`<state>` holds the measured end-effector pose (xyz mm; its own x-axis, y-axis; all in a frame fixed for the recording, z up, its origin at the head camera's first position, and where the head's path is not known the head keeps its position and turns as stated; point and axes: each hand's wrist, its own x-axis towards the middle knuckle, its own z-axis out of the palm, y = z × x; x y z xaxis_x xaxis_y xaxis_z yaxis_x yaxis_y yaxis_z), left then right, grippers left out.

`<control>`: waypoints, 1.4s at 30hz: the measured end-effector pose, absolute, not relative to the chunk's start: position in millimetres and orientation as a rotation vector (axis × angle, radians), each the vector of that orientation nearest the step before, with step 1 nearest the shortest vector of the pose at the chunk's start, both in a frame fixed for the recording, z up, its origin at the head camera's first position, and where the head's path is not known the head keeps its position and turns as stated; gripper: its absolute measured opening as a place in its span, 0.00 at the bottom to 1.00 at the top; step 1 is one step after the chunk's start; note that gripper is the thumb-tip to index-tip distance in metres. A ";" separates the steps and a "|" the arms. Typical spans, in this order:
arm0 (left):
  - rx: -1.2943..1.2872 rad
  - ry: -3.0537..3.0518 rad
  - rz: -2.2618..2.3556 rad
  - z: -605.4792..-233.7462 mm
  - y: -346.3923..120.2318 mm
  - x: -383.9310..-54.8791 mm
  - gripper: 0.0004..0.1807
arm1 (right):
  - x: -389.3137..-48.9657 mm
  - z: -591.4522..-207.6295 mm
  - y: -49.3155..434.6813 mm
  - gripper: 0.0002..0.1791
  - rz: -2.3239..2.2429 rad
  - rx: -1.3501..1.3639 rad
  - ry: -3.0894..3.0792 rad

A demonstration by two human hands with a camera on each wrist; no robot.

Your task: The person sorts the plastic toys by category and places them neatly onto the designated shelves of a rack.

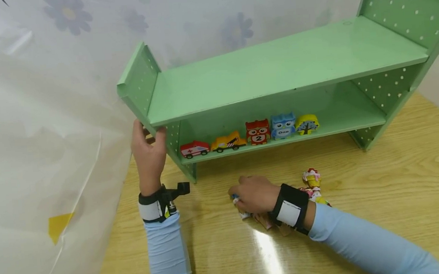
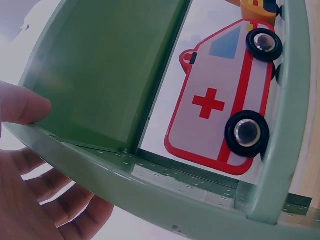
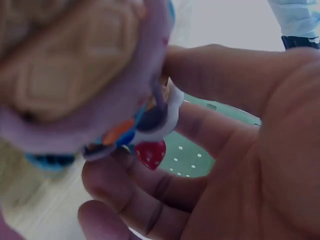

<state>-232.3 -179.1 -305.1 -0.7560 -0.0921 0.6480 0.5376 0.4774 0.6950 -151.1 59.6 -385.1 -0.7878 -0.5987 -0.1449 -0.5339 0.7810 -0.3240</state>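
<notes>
The left hand (image 1: 149, 154) grips the end panel of a green shelf (image 1: 276, 75); the right hand (image 1: 257, 193), over the bench (image 1: 211, 250), pinches a toy (image 3: 172, 117) whose strawberry only the right wrist view shows. Along the shelf's lower board stand an ambulance (image 1: 195, 149), its silver hubs clear in the left wrist view, then a tow truck (image 1: 225, 143), red owl (image 1: 258, 131), blue owl (image 1: 283, 126) and tree (image 1: 307, 124).

Both hands (image 1: 150, 158) (image 1: 258, 194) curled, well apart

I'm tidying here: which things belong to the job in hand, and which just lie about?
Seemingly the job:
green shelf, held by the left hand
dessert-like toy, in the right hand
loose toys nearby
shelved toys

Merely around:
yellow patch
flowered sheet
</notes>
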 end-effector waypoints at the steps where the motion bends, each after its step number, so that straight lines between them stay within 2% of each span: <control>1: -0.368 -2.094 -1.292 -304.8 -178.9 -232.3 0.23 | -151.3 -385.1 59.3 0.17 -0.383 -0.890 2.727; 13: -0.365 -2.084 -1.285 -303.4 -177.7 -230.6 0.23 | -151.4 -389.1 59.6 0.12 -0.441 -1.015 2.709; 25: -0.374 -2.081 -1.298 -302.7 -176.0 -231.8 0.24 | -152.8 -387.5 69.8 0.05 -0.845 -1.136 2.750; 32: -0.374 -2.083 -1.295 -303.5 -176.9 -231.3 0.23 | -153.3 -367.9 80.1 0.13 -0.973 -1.151 2.835; 42: -0.372 -2.086 -1.287 -305.1 -177.0 -231.3 0.23 | -148.9 -332.4 91.6 0.35 -1.269 -1.056 2.904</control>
<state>-231.3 -177.0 -305.1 -0.7482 -0.0938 0.6568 0.5450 0.4775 0.6892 -148.9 91.6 -332.4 -0.7824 -0.4689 0.4099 -0.6193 0.5164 -0.5914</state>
